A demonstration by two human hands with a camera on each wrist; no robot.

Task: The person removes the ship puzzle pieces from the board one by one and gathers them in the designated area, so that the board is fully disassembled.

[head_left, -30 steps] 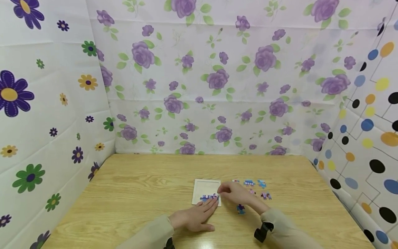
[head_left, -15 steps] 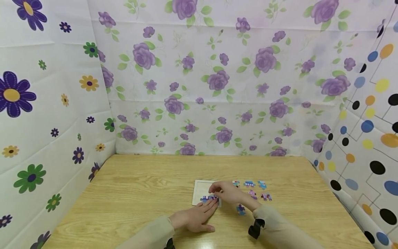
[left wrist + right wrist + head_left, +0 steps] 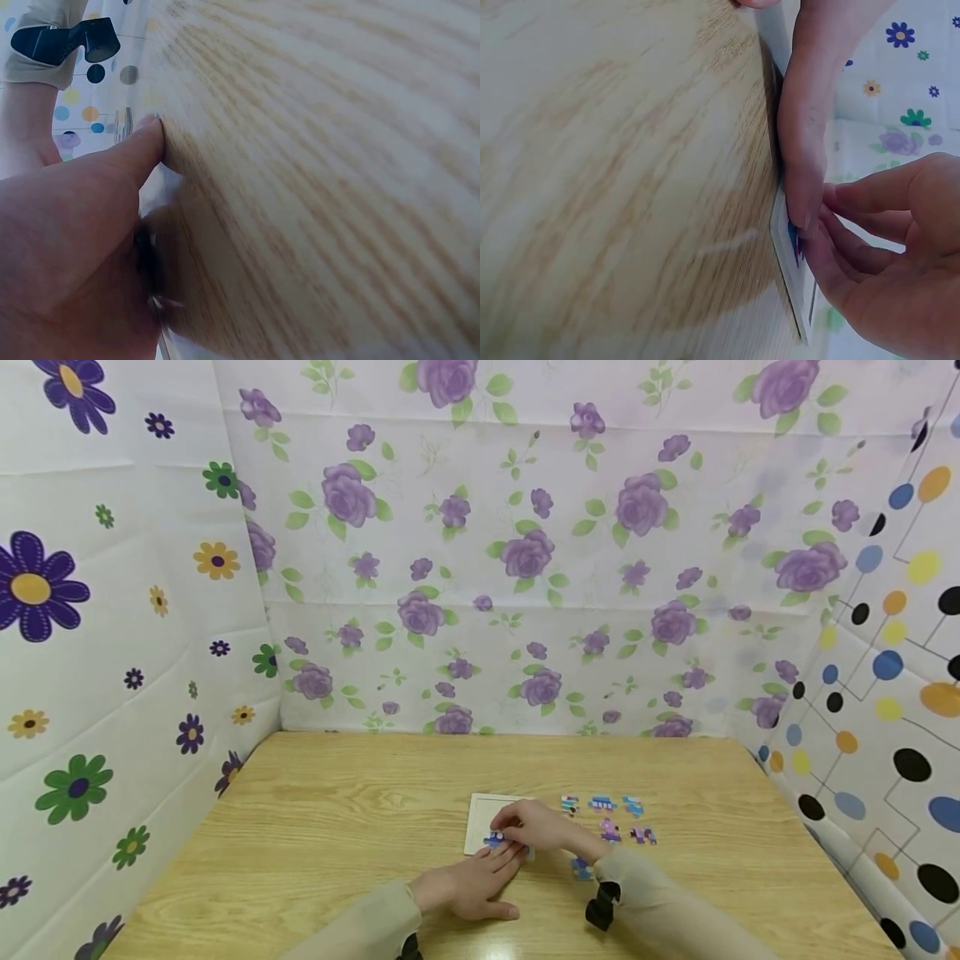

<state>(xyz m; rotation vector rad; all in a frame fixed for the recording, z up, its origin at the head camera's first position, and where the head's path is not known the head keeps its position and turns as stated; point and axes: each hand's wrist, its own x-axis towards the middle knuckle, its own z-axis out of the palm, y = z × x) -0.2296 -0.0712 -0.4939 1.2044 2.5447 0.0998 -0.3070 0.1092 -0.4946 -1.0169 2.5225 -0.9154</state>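
Observation:
My left hand [image 3: 480, 881] lies flat with straight fingers, its fingertips on the joined purple and blue puzzle pieces [image 3: 492, 839] in the lower part of a pale puzzle tray [image 3: 472, 822]. Above those fingertips is my right hand [image 3: 538, 827], its fingers bent and its thumb at the joined pieces. In the right wrist view, the right hand [image 3: 900, 247] has its thumb against the pieces beside the left fingertips. Whether it pinches a piece is hidden. The left wrist view shows the left hand [image 3: 82, 225] low over the wooden table [image 3: 322, 150].
Several loose puzzle pieces lie right of the tray, among them a blue one [image 3: 602, 803], a pink one [image 3: 610, 831] and a purple one [image 3: 642, 834]. Another blue piece [image 3: 581, 868] is near the right wrist. Printed cloth walls [image 3: 525, 635] surround the table.
The right hand has moved left from the tray's right edge, along the joined pieces, and now covers part of them. The left hand has stayed in place.

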